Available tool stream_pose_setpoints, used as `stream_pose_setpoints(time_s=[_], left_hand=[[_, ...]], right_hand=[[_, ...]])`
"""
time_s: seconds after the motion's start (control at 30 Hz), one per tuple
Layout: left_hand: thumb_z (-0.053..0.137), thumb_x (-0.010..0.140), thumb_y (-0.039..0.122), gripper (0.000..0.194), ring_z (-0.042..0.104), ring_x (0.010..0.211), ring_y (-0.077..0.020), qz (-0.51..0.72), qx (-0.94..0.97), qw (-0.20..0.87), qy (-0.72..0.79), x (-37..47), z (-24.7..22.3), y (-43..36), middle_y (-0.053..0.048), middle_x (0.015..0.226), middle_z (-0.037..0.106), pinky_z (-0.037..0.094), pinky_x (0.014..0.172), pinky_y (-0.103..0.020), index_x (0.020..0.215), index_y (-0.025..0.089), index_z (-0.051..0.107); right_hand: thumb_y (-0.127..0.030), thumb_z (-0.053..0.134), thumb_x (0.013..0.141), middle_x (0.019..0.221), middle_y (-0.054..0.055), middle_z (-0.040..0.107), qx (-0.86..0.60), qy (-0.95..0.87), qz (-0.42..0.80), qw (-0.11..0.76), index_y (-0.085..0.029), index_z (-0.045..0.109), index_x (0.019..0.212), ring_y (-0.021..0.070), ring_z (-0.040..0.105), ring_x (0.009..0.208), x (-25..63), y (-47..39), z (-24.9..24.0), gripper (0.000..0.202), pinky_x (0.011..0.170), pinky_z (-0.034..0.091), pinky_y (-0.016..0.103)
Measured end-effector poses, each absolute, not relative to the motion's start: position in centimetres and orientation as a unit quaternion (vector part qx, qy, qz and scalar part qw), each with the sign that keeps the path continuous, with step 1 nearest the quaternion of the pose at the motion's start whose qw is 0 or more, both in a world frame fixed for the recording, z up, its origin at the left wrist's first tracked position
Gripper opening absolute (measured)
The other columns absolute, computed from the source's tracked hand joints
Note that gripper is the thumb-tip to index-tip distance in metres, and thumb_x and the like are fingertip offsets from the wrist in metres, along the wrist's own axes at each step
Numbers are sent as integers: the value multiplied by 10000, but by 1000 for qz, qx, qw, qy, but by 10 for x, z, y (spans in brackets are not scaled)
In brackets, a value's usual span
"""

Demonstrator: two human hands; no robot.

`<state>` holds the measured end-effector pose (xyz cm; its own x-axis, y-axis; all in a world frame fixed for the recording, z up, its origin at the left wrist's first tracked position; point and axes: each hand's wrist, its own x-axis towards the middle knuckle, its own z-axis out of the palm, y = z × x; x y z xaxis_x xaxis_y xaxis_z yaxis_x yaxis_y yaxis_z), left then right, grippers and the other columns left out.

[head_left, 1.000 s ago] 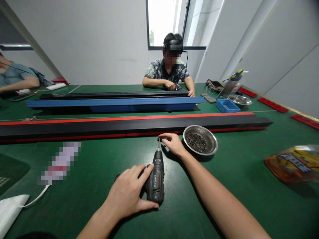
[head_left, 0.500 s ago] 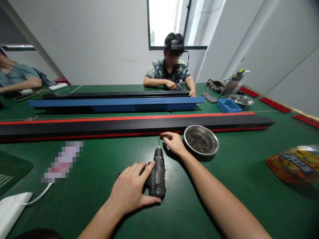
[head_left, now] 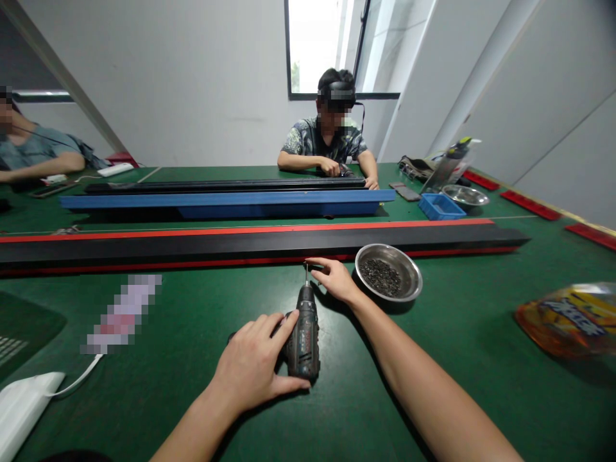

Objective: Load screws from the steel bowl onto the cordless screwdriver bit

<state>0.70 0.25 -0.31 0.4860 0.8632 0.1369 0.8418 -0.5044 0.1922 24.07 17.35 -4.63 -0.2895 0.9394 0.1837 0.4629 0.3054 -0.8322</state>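
My left hand [head_left: 255, 356] is wrapped round a dark cordless drill [head_left: 305, 340], which lies on its side with its slim bit [head_left: 307, 274] pointing away from me. At the bit's tip, the index finger and thumb of my right hand [head_left: 333, 277] close in from the right. A tiny dark piece shows at these fingertips, too small to name. Just right of that hand stands a steel bowl [head_left: 412, 273] holding many small dark screws [head_left: 380, 276]. Beyond the bit lies a long black bar with red edges [head_left: 250, 244], apart from the drill.
Across the green table [head_left: 433, 366], a co-worker [head_left: 327, 144] works behind long blue and black bars [head_left: 226, 200]. A blue tray [head_left: 440, 206] and another steel bowl [head_left: 474, 196] stand back right. An orange bottle [head_left: 572, 321] lies right; a white power strip [head_left: 29, 410] lies left.
The right hand's fingertips have shifted slightly left, onto the bit's tip. My left hand and the drill stay put; the view has tilted very slightly.
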Motion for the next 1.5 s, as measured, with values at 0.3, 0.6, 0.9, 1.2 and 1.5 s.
stream_pose_setpoints(time_s=[0.3, 0.6, 0.9, 1.2, 1.5], left_hand=[[777, 737, 783, 1070, 628, 1152, -349, 119, 855, 33, 504, 9, -4, 3, -151, 1350, 636, 541, 957, -502, 1578, 231, 411], [814, 728, 745, 1080, 632, 1147, -349, 102, 850, 11, 517, 11, -4, 9, -145, 1337, 637, 541, 934, -482, 1578, 216, 409], [839, 725, 709, 1086, 628, 1149, -354, 93, 849, 16, 520, 11, -3, 8, -153, 1343, 626, 544, 935, -493, 1583, 203, 405], [836, 725, 716, 1086, 627, 1150, -354, 93, 851, 17, 517, 10, -5, 9, -158, 1342, 626, 544, 946, -493, 1580, 203, 407], [798, 747, 747, 1063, 642, 1128, -347, 103, 854, -1, 509, 6, -7, 9, -156, 1329, 635, 551, 925, -480, 1572, 192, 421]], right_hand=[[-191, 649, 873, 1188, 80, 784, -500, -692, 345, 391, -213, 760, 1270, 187, 753, 804, 238, 177, -56, 412, 876, 615, 352], [-186, 653, 885, 1134, 72, 798, -516, -709, 298, 377, -224, 808, 1122, 251, 758, 1022, 233, 172, -48, 286, 1003, 572, 402], [-169, 640, 904, 1152, 84, 793, -518, -724, 290, 352, -207, 810, 1118, 272, 744, 1093, 230, 167, -34, 276, 1026, 556, 412], [-295, 624, 967, 1214, 115, 774, -538, -766, 258, 238, -188, 808, 1184, 301, 715, 1171, 227, 159, -8, 304, 1062, 514, 371], [-508, 610, 988, 1028, 94, 811, -532, -776, 319, 117, -189, 833, 1064, 253, 754, 886, 254, 149, 54, 397, 833, 542, 294]])
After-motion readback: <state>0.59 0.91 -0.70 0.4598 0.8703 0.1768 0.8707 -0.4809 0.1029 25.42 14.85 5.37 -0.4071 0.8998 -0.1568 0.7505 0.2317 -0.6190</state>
